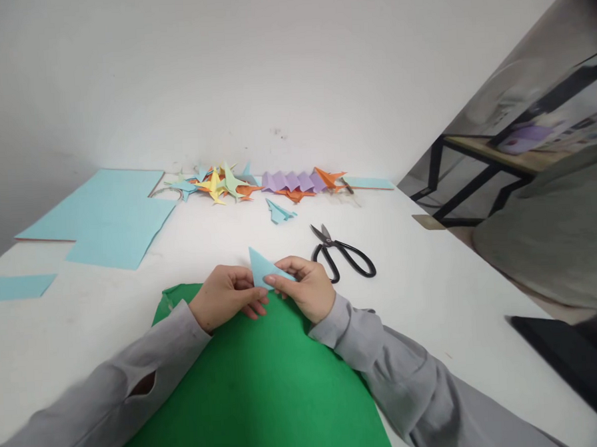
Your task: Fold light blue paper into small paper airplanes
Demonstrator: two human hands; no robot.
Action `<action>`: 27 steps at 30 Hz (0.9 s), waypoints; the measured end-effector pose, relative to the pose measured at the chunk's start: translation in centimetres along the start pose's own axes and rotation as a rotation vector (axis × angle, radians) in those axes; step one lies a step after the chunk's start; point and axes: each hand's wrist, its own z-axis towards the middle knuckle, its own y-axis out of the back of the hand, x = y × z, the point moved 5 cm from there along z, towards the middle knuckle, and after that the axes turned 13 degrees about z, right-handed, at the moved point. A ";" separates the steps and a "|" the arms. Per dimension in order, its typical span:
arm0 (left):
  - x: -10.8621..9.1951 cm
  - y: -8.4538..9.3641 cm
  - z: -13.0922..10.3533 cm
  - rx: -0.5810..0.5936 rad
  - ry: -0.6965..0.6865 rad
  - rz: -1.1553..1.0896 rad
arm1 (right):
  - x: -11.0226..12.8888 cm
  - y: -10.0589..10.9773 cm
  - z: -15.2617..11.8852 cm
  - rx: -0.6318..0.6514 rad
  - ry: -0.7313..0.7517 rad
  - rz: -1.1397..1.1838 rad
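Note:
A small piece of light blue paper (261,271), folded to a triangle, is held up between my two hands above a green board (267,385). My left hand (227,295) pinches its left lower edge between thumb and fingers. On the other side my right hand (306,286) grips it, thumb flat on the front and fingers behind. One pointed corner sticks up between the hands. The fold's back side is hidden. Just right of my right hand lie black-handled scissors (332,243), blades slightly apart and pointing away from me.
Light blue sheets (113,220) lie at the back left, with a smaller blue piece (19,287) nearer. Several folded paper figures (221,184) and a purple pleated strip (293,182) line the wall. A blue folded figure (279,212) sits before them. A dark flat object (576,362) is at right.

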 end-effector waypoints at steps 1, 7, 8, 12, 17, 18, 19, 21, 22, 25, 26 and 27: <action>0.0 0.0 0.0 0.008 0.004 0.002 | 0.0 0.0 0.0 -0.004 -0.003 0.002; 0.1 -0.2 0.0 0.017 0.026 0.025 | 0.1 -0.1 0.0 0.000 -0.012 0.030; 0.1 -0.2 0.0 0.009 0.022 0.027 | 0.1 -0.1 0.0 0.004 -0.011 0.031; -0.1 -0.3 0.0 -0.006 0.012 0.045 | 0.2 -0.2 0.0 0.025 -0.005 0.036; -0.1 -0.3 0.0 0.021 -0.002 0.014 | -0.1 0.1 0.1 0.023 -0.022 0.064; 0.0 -0.3 0.0 0.029 -0.001 0.010 | -0.1 0.2 0.2 0.014 -0.022 0.077; 0.1 -0.3 0.0 0.034 0.001 0.007 | -0.2 0.3 0.2 0.003 -0.022 0.091; 0.3 -0.3 0.0 0.036 0.008 0.007 | -0.3 0.6 0.3 -0.016 -0.021 0.114; 0.4 -0.2 0.0 0.035 0.011 0.007 | -0.3 0.6 0.3 -0.020 -0.021 0.118; 0.4 -0.3 -0.1 0.039 0.008 0.007 | -0.4 0.6 0.4 -0.010 -0.024 0.111; 0.3 -0.3 -0.1 0.040 0.006 0.008 | -0.4 0.6 0.4 -0.006 -0.025 0.110; 0.3 -0.3 -0.1 0.041 0.004 0.010 | -0.4 0.6 0.4 -0.003 -0.025 0.111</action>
